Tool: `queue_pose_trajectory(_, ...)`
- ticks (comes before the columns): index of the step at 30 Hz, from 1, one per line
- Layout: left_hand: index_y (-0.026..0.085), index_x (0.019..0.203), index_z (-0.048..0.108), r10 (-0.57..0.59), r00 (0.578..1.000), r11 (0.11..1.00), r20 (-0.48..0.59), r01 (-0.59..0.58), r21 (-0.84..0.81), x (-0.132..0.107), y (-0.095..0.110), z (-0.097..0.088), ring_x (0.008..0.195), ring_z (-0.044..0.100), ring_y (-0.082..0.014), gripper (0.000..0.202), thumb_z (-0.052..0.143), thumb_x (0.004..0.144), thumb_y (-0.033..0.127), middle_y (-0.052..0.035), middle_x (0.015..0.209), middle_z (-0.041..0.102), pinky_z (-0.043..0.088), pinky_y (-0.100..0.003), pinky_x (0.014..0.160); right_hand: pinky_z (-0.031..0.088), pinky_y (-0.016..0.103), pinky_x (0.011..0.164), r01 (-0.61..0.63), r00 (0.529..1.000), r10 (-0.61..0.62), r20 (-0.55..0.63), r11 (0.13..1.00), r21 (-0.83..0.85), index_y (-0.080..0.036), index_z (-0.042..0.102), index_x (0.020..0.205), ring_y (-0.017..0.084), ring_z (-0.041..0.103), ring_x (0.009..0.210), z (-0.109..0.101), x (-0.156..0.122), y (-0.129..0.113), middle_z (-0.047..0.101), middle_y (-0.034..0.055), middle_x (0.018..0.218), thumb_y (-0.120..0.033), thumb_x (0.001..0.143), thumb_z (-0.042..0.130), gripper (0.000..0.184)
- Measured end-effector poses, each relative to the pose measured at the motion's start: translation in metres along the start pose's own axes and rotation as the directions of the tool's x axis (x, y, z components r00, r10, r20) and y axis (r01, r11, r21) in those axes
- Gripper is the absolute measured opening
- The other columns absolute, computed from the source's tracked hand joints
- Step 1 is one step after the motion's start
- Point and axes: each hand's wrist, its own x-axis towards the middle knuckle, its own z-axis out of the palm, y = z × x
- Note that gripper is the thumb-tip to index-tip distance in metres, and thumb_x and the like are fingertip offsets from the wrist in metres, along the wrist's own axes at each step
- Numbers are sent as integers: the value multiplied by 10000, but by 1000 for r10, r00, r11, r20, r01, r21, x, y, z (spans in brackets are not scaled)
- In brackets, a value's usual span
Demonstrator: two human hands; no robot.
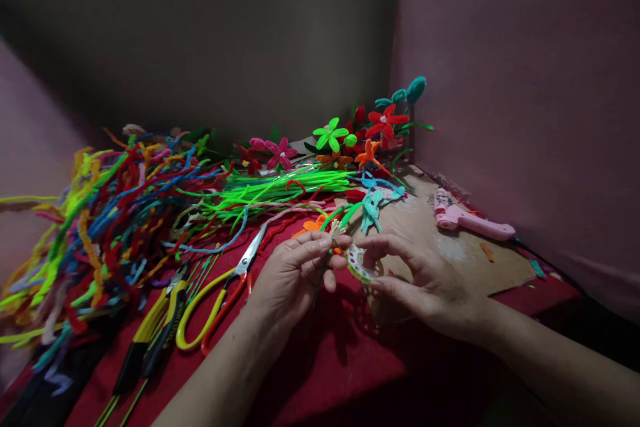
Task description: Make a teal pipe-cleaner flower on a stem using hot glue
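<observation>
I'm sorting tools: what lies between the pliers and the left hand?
Between the pliers and left hand, the head view shows scissors and, near the pliers, thin green stems.

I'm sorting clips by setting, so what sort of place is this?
Probably a small craft corner, perhaps in a home: there's a big heap of coloured fuzzy stems, scissors and fuzzy flowers standing near the wall.

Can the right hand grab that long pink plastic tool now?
Probably yes: the long pink plastic tool lies on brown cardboard beyond the right hand, with nothing seen blocking it. It may need to put down the dotted white-and-green ring first.
</observation>
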Motion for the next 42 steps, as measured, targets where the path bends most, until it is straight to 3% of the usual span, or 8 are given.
queue_pose_trajectory(6,68,715,649,29,999,1000,-28,-29,6,0,0,-1,527,621,-116,55,602,735,87,-56,607,660,512,-183,478,492,247,637,-4,999,4,46,1000,5,-240,489,1181,152,544,844,2,3,-3,539,52,960,-188,835,501,350)
queue_pose_trajectory(14,71,716,646,76,997,997,-3,-76,-19,-5,5,1,503,618,-103,32,618,725,84,-62,604,675,503,-164,503,416,310,707,55,992,-26,123,970,-238,-176,650,1035,161,520,755,-1,29,-11,619,31,786,-68,754,506,334)
queue_pose_trajectory(18,63,700,652,83,997,996,0,-83,-22,-4,7,1,497,618,-110,48,624,715,98,-79,590,674,506,-166,503,395,310,705,19,996,-3,94,986,-165,-196,696,832,157,505,736,7,40,-10,595,11,697,-172,805,532,168)
queue_pose_trajectory(22,68,701,662,99,995,994,-13,-99,-45,-3,7,1,503,614,-112,45,625,709,91,-68,586,665,506,-168,490,398,306,759,36,999,-36,-9,999,25,-179,663,665,162,509,824,12,48,-8,575,29,783,-212,809,551,186)
queue_pose_trajectory(25,71,711,678,121,992,990,-30,-123,-76,-2,6,-1,519,615,-105,73,611,728,94,-57,620,670,511,-169,484,408,271,678,-18,996,-2,92,977,212,-160,630,694,132,517,716,11,52,-4,571,11,721,-207,826,507,187)
queue_pose_trajectory(28,60,793,696,92,995,992,-32,-95,-78,-1,4,-4,491,594,-82,123,591,762,115,-64,662,682,500,-158,460,379,253,601,-57,995,39,92,976,209,-155,586,641,114,477,624,8,54,-1,517,-11,627,-215,820,507,205)
queue_pose_trajectory(35,55,857,684,89,991,993,-97,-96,-64,3,1,-6,473,569,-72,150,620,735,115,-57,689,670,469,-153,401,397,256,633,77,996,-83,13,960,269,-160,604,635,118,501,653,4,55,-6,551,3,660,-256,819,547,215)
queue_pose_trajectory(42,95,764,623,136,988,991,-78,-137,-4,2,-3,0,434,528,-78,65,625,735,153,-12,553,596,419,-155,364,415,257,671,-30,995,-9,104,931,363,-149,654,704,124,540,704,14,57,-10,614,20,706,-264,841,532,216)
